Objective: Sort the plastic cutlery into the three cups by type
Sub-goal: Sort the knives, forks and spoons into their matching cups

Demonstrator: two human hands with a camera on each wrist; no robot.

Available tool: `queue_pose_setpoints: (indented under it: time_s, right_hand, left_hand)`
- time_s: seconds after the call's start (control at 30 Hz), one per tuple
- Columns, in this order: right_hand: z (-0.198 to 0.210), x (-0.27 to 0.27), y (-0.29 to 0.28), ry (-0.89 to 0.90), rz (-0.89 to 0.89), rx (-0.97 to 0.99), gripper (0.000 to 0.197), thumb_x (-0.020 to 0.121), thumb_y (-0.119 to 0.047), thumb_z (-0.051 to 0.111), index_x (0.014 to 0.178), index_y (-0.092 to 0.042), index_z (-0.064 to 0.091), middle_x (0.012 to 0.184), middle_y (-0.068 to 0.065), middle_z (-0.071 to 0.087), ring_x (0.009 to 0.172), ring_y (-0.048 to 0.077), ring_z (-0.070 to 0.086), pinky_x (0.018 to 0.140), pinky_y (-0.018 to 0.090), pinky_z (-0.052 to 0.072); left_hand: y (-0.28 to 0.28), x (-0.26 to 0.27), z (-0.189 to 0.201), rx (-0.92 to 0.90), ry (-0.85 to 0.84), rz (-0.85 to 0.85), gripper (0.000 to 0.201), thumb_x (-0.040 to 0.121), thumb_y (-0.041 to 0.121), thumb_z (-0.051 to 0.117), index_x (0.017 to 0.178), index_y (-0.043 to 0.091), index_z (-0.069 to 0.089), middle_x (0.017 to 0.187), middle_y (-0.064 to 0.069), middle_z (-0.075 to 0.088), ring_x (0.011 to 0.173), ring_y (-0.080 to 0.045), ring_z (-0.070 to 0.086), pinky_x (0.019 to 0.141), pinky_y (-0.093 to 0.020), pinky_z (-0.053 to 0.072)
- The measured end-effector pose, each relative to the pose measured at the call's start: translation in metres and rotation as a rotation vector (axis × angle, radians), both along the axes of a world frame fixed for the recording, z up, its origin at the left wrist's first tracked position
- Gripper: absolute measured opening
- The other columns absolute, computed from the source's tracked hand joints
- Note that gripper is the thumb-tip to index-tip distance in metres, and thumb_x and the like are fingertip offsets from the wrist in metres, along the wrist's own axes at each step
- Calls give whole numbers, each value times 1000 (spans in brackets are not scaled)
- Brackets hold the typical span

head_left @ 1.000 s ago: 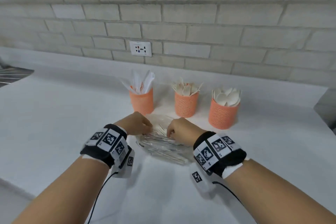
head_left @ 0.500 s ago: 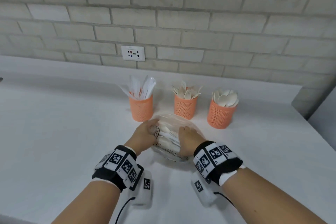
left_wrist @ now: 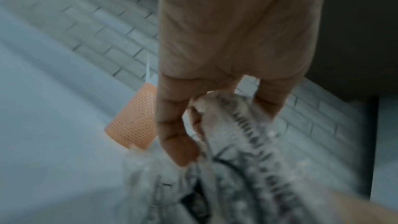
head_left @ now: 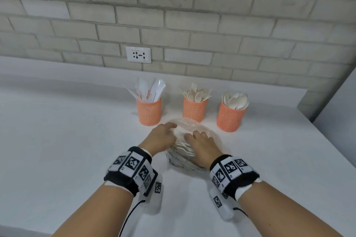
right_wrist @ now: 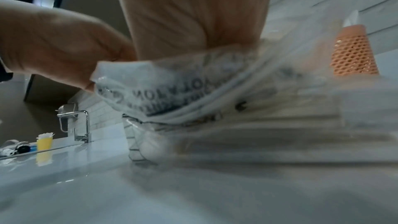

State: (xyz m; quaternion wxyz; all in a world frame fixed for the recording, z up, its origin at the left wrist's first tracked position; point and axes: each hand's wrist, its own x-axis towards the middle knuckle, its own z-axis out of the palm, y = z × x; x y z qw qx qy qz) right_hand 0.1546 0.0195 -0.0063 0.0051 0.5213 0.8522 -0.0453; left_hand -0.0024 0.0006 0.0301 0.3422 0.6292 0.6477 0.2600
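both hands on a clear plastic bag [head_left: 194,141] of cutlery, lying on the white desk [head_left: 57,140] just in front of three orange mesh cups. left hand [head_left: 160,137] at the bag's far-left edge: in the left wrist view, fingers [left_wrist: 172,125] curled down with a gathered fold of printed film pinched between them. right hand [head_left: 201,147] draped over the bag's near-right part, fingers curled over the top; in the right wrist view, film bunched under the palm, though whether actually gripped or only pressed cannot be told through the blur.

inside the bag, pale forks [head_left: 184,145] visible between the two hands, long axes running roughly from near-right to far-left, tines toward the near side as far as can be made out. bag directly beneath both sets of fingers, so neither hand nearer than the other; the opening probably on the left hand's side, where the film is gathered.

behind the bag, in a row from left to right: knife cup [head_left: 148,110] with wrapped knives, fork cup [head_left: 194,108], spoon cup [head_left: 230,116], each already well stocked. fork cup straight beyond the bag, nearly touching its far edge, a short carry for either hand.

likely step in hand: opening or spreading the bag to get at the forks. thin slippery film, light contents, likely to slide on the smooth desk unless one hand anchors it.
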Motion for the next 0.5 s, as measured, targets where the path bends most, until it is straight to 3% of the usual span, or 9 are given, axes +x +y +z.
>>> queue_pose_setpoints:
  time_s: [0.07, 0.13, 0.23, 0.37, 0.43, 0.5]
  right_hand:
    - [-1, -1, -1, 25, 10, -5, 53, 85, -14, 58, 133, -15, 35, 125, 13, 43, 115, 33, 44, 93, 44, 41]
    - [1, 0, 0, 44, -1, -15, 54, 86, -12, 56, 134, -12, 33, 125, 16, 45, 113, 34, 47, 89, 43, 45]
    - [6, 5, 7, 90, -64, -35, 63, 84, -14, 60, 138, -8, 28, 128, 16, 51, 112, 32, 53, 90, 39, 46]
    - [10, 11, 14, 152, -75, -124, 47, 82, -17, 60, 125, -5, 44, 120, 13, 58, 106, 27, 55, 86, 32, 44]
    - [7, 11, 14, 207, -28, -165, 40, 81, -16, 61, 116, -5, 47, 115, 14, 58, 97, 25, 53, 78, 30, 42]
    - [3, 9, 11, 205, 39, -183, 49, 78, -11, 63, 122, -8, 42, 120, 14, 54, 101, 25, 49, 83, 32, 42]
  left_hand:
    - [1, 0, 4, -14, -75, -8, 54, 86, 22, 64, 135, 17, 43, 117, -4, 49, 100, -16, 49, 77, -25, 46]
    - [4, -2, 3, 27, -66, -6, 56, 81, 10, 68, 133, 14, 46, 108, -3, 51, 93, -16, 51, 69, -22, 48]
    - [5, -8, 0, -9, -111, 37, 48, 82, -2, 54, 126, 17, 52, 105, -7, 54, 78, -18, 54, 56, -23, 49]
    - [4, -14, -6, -59, -73, 37, 47, 85, -3, 46, 125, 20, 50, 87, -2, 50, 68, -14, 49, 53, -22, 46]
    - [4, -16, -8, -60, 24, 31, 52, 84, -5, 45, 130, 20, 46, 95, -4, 50, 68, -14, 48, 52, -20, 46]
    - [3, -13, -8, -35, 77, 1, 60, 83, -8, 46, 135, 20, 41, 116, -14, 53, 77, -22, 55, 55, -17, 45]
